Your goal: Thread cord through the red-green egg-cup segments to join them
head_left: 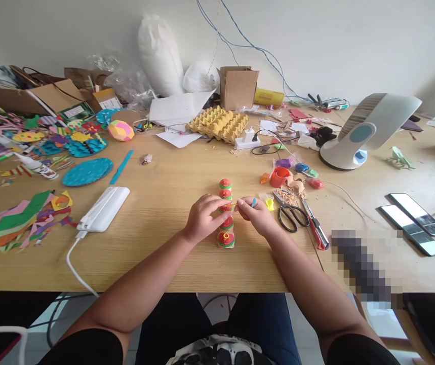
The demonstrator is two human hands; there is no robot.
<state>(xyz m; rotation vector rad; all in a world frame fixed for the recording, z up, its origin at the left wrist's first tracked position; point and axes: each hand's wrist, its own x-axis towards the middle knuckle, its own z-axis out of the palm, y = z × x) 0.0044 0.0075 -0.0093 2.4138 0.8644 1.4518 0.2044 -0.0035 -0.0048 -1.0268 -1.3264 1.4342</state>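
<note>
Craft workspace against a white wall (308,35)
Cut paper strips (22,215), scissors (284,204), a box cutter (316,223) and yellow egg trays (219,124) (plus a fan (379,114)) crowd the wooden bench (171,177).

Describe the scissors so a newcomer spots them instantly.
From the white fan on the wooden table, come leftward and toward the person, to just right of the right hand. The scissors lie there beside a red utility knife. Two black looped handles set them apart from the knife's straight body.

Red/grn figure (228,223) looks matt, table (171,177) smooth wd.
</note>
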